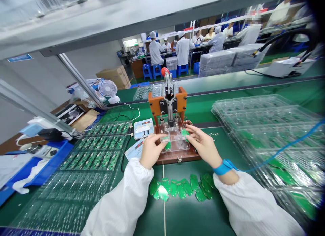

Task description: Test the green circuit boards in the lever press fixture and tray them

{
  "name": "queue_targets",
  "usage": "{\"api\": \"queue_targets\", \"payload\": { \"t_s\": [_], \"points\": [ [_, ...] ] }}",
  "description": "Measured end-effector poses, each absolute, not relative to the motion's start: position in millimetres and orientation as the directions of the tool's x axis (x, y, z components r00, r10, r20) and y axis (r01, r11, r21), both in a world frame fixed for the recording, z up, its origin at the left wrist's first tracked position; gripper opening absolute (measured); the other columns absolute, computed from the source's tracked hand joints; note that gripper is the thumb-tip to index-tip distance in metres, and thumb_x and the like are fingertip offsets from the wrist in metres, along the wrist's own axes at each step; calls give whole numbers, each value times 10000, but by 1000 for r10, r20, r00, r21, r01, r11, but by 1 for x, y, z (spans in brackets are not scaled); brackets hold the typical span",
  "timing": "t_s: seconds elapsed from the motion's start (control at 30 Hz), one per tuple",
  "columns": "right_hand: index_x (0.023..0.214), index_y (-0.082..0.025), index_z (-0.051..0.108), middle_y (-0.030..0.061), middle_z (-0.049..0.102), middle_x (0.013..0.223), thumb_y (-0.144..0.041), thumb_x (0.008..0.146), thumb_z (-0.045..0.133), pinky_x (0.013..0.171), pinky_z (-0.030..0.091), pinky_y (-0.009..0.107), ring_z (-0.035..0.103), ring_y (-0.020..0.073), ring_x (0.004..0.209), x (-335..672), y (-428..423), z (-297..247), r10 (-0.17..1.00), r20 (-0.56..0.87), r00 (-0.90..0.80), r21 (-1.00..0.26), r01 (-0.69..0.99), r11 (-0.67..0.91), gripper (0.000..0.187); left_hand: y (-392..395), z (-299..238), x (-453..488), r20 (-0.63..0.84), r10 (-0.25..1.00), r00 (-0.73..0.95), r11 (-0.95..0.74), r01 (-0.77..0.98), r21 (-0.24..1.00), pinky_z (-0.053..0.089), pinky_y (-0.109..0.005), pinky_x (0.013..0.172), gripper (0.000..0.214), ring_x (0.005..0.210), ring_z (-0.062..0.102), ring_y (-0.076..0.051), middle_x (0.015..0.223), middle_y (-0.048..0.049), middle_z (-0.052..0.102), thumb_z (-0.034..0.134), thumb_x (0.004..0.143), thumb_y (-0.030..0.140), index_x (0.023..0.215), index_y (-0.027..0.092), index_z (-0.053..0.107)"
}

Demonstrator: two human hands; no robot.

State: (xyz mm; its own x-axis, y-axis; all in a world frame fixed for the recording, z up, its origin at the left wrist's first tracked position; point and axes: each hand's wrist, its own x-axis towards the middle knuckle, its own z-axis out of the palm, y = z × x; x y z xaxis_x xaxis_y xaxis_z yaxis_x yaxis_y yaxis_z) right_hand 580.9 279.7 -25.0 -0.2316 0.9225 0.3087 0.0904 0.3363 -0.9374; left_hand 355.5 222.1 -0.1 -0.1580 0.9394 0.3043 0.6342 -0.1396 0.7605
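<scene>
An orange and brown press fixture (167, 104) with a red-knobbed lever stands in front of me on the green bench. My left hand (151, 150) pinches a small green circuit board (167, 144) at the left edge of the fixture's clear plate (177, 143). At the plate's right edge, my right hand (203, 144) holds another small green board (185, 132). A blue wrist strap (223, 166) with a blue cord sits on my right wrist. Several loose green boards (181, 188) lie in a row on the bench between my forearms.
Clear trays of green boards (99, 151) lie to the left, with a small white tester (143, 127) beside the fixture. Stacked clear trays (274, 127) fill the right. A white fan (108, 89) and blue bin (38, 171) sit at left. Several people work at far benches.
</scene>
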Motion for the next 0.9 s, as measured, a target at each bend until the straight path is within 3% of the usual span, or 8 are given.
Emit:
{"api": "queue_targets", "payload": {
  "t_s": [0.27,0.47,0.63,0.83,0.9],
  "points": [
    [1250,-245,720,75,642,1130,-366,856,717,797,594,333,626,164,857,582,280,-23,911,359,-205,-921,79,381,412,226,2,354,313,945,-93,-138,755,641,408,-482,1029,232,1106,586,-279,1060,-42,679,839,812,136,985,290,825],
    [1331,-235,660,65,645,1077,-400,834,749,763,621,314,651,147,797,584,283,-24,930,315,-192,-944,37,327,531,226,4,353,291,955,-66,-121,806,580,424,-493,1020,212,1111,588,-285,1082,-50,674,838,836,195,1019,301,824],
    [1251,-195,688,33,651,889,-423,825,749,773,620,308,684,169,808,583,282,-23,940,271,-207,-959,32,283,487,229,5,350,266,964,-26,-140,798,586,438,-482,1019,182,1103,595,-284,1091,-53,682,837,840,209,1003,288,827],
    [1274,-207,656,43,674,950,-451,813,742,696,580,294,653,163,768,585,281,-19,938,276,-208,-953,68,296,528,224,-3,352,299,953,-52,-136,807,574,445,-496,1031,174,1100,602,-283,1100,-60,683,783,891,239,1055,288,814],
    [1213,-206,676,35,678,891,-453,817,747,652,545,291,611,162,722,587,283,-19,937,288,-195,-944,103,312,472,216,-9,354,328,943,-52,-159,797,583,434,-506,1063,230,1164,585,-291,1190,-68,673,746,921,257,1147,281,783]
  ]
}}
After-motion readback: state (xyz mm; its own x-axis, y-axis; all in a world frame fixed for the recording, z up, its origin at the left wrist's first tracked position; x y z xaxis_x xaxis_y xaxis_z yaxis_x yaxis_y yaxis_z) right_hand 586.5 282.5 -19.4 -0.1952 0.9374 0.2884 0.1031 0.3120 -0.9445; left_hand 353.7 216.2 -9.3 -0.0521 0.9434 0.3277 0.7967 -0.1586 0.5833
